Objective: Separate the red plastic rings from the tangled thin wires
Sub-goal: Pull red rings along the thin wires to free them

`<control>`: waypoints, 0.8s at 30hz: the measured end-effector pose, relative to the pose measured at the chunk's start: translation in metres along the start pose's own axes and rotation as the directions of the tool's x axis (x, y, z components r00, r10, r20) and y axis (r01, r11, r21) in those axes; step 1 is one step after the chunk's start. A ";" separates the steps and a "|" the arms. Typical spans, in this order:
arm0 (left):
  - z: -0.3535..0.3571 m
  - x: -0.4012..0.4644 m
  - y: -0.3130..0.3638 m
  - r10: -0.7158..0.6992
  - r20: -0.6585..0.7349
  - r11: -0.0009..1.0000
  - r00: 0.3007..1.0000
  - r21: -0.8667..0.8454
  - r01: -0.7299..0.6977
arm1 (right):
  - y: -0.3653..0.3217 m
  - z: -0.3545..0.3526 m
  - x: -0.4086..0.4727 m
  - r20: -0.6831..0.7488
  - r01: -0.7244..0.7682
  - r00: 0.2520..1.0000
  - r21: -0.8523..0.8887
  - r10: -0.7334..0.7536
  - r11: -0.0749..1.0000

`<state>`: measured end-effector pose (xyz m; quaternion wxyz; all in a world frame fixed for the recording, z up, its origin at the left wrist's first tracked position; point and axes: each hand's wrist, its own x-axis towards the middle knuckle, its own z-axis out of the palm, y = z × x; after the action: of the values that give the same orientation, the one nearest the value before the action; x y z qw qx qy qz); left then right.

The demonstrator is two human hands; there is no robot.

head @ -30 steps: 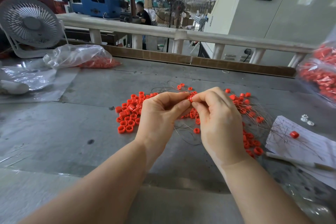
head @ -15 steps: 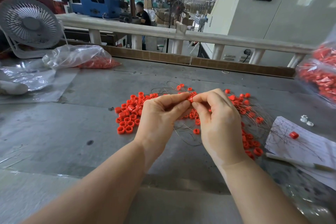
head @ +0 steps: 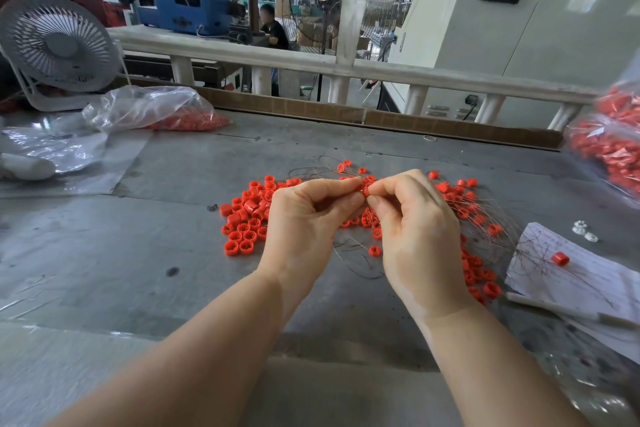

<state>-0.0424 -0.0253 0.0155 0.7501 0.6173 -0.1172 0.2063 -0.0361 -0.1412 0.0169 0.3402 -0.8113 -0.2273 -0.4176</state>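
1. Pinched one red ring (head: 366,186) between left hand (head: 304,218) and right hand (head: 415,229), above the desk (head: 104,270).
2. Left loose rings (head: 246,218) heaped left; tangled wires (head: 485,215) spread right.

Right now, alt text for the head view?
Both hands, left hand and right hand, pinch one red ring together above tangled thin wires on a grey table. A pile of loose red rings lies left of them.
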 end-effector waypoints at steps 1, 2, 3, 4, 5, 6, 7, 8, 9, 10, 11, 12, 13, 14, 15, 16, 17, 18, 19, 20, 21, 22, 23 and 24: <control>0.000 0.000 0.000 0.002 -0.001 1.000 1.000 0.001 -0.002 | 0.000 0.000 0.000 -0.001 -0.009 1.000 0.009 0.009 1.000; 0.000 0.000 0.000 0.000 -0.001 1.000 1.000 -0.002 0.000 | 0.000 0.001 0.000 -0.001 -0.015 1.000 0.020 0.015 1.000; 0.000 0.000 0.000 -0.011 0.001 1.000 1.000 -0.015 0.011 | 0.000 0.001 0.000 -0.003 -0.021 1.000 0.036 0.021 0.999; 0.000 0.000 0.000 -0.034 0.004 0.998 0.999 -0.046 0.034 | 0.000 0.001 0.000 -0.005 -0.027 1.000 0.056 0.027 0.998; 0.000 0.000 0.000 -0.071 0.010 0.993 0.997 -0.099 0.071 | 0.000 0.001 0.000 -0.006 -0.035 0.999 0.079 0.036 0.996; 0.000 0.000 0.000 -0.114 0.020 0.980 0.993 -0.165 0.115 | 0.000 0.001 0.000 -0.003 -0.049 0.999 0.102 0.049 0.994; 0.000 0.000 0.000 -0.153 0.032 0.961 0.988 -0.230 0.156 | 0.001 0.001 0.000 0.003 -0.068 0.998 0.130 0.068 0.989; 0.000 0.000 -0.001 -0.183 0.040 0.941 0.982 -0.281 0.187 | 0.001 0.001 0.001 0.012 -0.092 0.996 0.162 0.091 0.983; 0.000 0.001 -0.001 -0.200 0.045 0.927 0.979 -0.314 0.204 | 0.001 0.001 0.001 0.024 -0.116 0.993 0.196 0.114 0.974; 0.000 0.001 -0.002 -0.208 0.047 0.919 0.977 -0.332 0.212 | 0.001 0.002 0.001 0.034 -0.138 0.990 0.222 0.133 0.965; -0.001 0.001 -0.002 -0.211 0.051 0.915 0.976 -0.340 0.216 | 0.001 0.002 0.002 0.042 -0.154 0.988 0.240 0.148 0.959; -0.001 0.002 -0.002 -0.211 0.054 0.913 0.976 -0.347 0.217 | 0.002 0.001 0.002 0.047 -0.165 0.986 0.250 0.159 0.954; -0.001 0.002 -0.002 -0.210 0.059 0.911 0.976 -0.352 0.217 | 0.002 0.001 0.002 0.051 -0.174 0.985 0.255 0.167 0.951; -0.002 0.001 -0.001 -0.209 0.063 0.909 0.976 -0.355 0.218 | 0.002 0.001 0.002 0.053 -0.181 0.983 0.260 0.173 0.949; -0.002 0.001 -0.001 -0.209 0.066 0.908 0.976 -0.356 0.218 | 0.001 0.001 0.002 0.055 -0.183 0.983 0.264 0.175 0.947; -0.002 0.001 -0.001 -0.210 0.067 0.908 0.975 -0.358 0.220 | 0.001 0.001 0.002 0.054 -0.181 0.983 0.265 0.173 0.947; -0.002 0.001 -0.001 -0.212 0.068 0.906 0.975 -0.361 0.222 | 0.000 0.001 0.002 0.048 -0.174 0.985 0.258 0.167 0.950; -0.002 0.001 -0.001 -0.214 0.067 0.904 0.974 -0.364 0.224 | -0.001 0.001 0.002 0.038 -0.162 0.987 0.247 0.158 0.955; -0.001 0.001 -0.001 -0.217 0.066 0.902 0.974 -0.367 0.226 | -0.001 0.000 0.001 0.030 -0.152 0.988 0.237 0.149 0.959; -0.001 0.001 -0.001 -0.218 0.066 0.901 0.974 -0.370 0.226 | -0.002 0.000 0.001 0.024 -0.150 0.989 0.236 0.149 0.960; -0.001 0.001 -0.001 -0.218 0.068 0.900 0.974 -0.372 0.227 | -0.002 0.000 0.001 0.025 -0.159 0.987 0.243 0.158 0.957; -0.001 0.001 -0.001 -0.218 0.070 0.900 0.973 -0.373 0.228 | -0.002 -0.001 0.001 0.031 -0.176 0.984 0.257 0.174 0.950; -0.001 0.002 -0.002 -0.219 0.072 0.898 0.973 -0.374 0.230 | -0.002 -0.001 0.001 0.042 -0.199 0.980 0.272 0.195 0.941; -0.001 0.002 -0.002 -0.221 0.074 0.896 0.972 -0.378 0.232 | -0.002 -0.001 0.002 0.052 -0.223 0.975 0.287 0.217 0.932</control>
<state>-0.0401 -0.0238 0.0146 0.8734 0.4709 -0.0934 0.0816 -0.0367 -0.1408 0.0195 0.4982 -0.7769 -0.1972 -0.3307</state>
